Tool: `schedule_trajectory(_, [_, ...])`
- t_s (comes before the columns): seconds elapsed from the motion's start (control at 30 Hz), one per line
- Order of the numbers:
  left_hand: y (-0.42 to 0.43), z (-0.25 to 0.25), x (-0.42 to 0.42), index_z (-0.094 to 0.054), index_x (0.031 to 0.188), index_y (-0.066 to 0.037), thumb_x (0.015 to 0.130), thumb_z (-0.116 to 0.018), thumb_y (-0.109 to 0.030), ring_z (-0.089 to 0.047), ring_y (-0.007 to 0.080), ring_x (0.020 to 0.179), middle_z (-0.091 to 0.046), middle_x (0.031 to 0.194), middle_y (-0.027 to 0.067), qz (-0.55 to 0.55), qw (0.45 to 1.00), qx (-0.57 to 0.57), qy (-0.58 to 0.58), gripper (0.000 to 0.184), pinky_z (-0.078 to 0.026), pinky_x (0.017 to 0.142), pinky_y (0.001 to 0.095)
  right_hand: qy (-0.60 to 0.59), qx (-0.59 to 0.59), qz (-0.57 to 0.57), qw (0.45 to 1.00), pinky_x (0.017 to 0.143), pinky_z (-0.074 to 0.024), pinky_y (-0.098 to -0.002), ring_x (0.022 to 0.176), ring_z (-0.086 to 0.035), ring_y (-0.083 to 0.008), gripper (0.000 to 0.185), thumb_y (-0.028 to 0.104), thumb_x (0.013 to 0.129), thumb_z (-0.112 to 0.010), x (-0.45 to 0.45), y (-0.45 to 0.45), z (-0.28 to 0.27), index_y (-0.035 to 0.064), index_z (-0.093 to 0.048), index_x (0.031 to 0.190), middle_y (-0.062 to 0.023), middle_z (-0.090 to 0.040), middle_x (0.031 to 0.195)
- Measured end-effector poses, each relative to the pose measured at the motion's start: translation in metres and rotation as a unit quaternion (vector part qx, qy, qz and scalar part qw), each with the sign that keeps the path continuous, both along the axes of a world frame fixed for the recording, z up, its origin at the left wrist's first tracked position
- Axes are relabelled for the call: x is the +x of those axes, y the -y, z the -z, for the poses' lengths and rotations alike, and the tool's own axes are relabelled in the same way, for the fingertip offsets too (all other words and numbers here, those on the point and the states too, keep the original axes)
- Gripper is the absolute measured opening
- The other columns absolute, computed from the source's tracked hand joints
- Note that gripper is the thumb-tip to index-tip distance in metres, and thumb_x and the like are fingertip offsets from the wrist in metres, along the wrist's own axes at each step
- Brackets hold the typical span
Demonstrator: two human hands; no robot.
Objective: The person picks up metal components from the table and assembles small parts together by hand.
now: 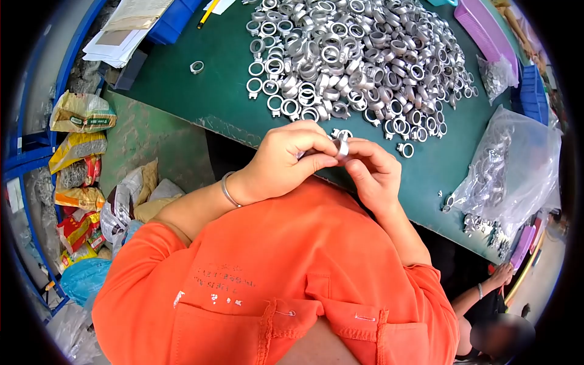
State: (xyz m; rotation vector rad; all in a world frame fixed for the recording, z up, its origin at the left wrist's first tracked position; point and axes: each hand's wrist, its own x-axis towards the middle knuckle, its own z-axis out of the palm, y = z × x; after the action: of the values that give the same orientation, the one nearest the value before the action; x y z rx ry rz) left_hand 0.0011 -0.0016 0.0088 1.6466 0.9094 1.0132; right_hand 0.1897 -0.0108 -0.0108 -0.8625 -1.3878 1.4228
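A silvery metal ring (342, 147) with a small lug is held up at the table's near edge, in front of my chest. My left hand (283, 157), a bangle on its wrist, pinches the ring's left side between thumb and fingers. A bit of metal shows within its curled fingers, too hidden to name. From the other side, my right hand (376, 173) grips the same ring with bent fingers. Just beyond the fingers, another ring (345, 134) lies on the green table (182, 100). A large heap of similar rings (365, 61) spreads behind it.
One loose ring (196, 67) lies at left, near a pencil (208, 13) and blue bin (173, 21). At right are a clear plastic bag (511, 164) of parts and a pink basket (486, 30). Sacks (82, 112) line the left. A co-worker's hand (502, 275) shows lower right.
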Motion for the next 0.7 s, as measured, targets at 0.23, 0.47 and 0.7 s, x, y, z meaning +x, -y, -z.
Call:
schedule_trajectory(0.23, [0.0018, 0.0024, 0.0013, -0.064, 0.085, 0.001, 0.075, -0.065, 0.004, -0.056, 0.0150, 0.072, -0.060, 0.081, 0.0075, -0.015, 1.000, 0.010, 0.011, 0.011, -0.045, 0.063, 0.0244, -0.100, 0.005, 0.028, 0.995, 0.080, -0.0510, -0.0299, 0.094, -0.060, -0.0207, 0.025, -0.011, 0.077, -0.062, -0.0064, 0.0005, 0.0026, 0.0000, -0.044, 0.089, -0.0247, -0.058, 0.107])
schedule_trajectory(0.47, [0.0028, 0.0044, 0.0010, -0.063, 0.087, 0.000, 0.077, -0.066, 0.001, -0.056, 0.0115, 0.071, -0.061, 0.081, 0.0065, -0.017, 1.000, 0.007, 0.013, 0.010, -0.044, 0.060, 0.0224, -0.036, 0.078, 0.032, 0.996, 0.078, -0.0518, -0.0300, 0.093, -0.060, -0.0211, 0.028, -0.012, 0.075, -0.063, -0.0057, -0.0002, 0.0087, -0.0001, -0.042, 0.090, -0.0259, -0.057, 0.107])
schedule_trajectory(0.7, [0.0039, 0.0006, 0.0010, -0.061, 0.088, 0.001, 0.079, -0.065, 0.000, -0.054, 0.0066, 0.072, -0.061, 0.082, 0.0041, -0.047, 0.993, -0.098, 0.042, 0.010, -0.044, 0.062, 0.0199, 0.124, 0.230, 0.087, 0.961, 0.070, -0.0519, -0.0264, 0.083, -0.061, -0.0193, 0.032, -0.009, 0.066, -0.072, -0.0050, -0.0014, 0.0075, 0.0009, -0.049, 0.087, -0.0197, -0.060, 0.100])
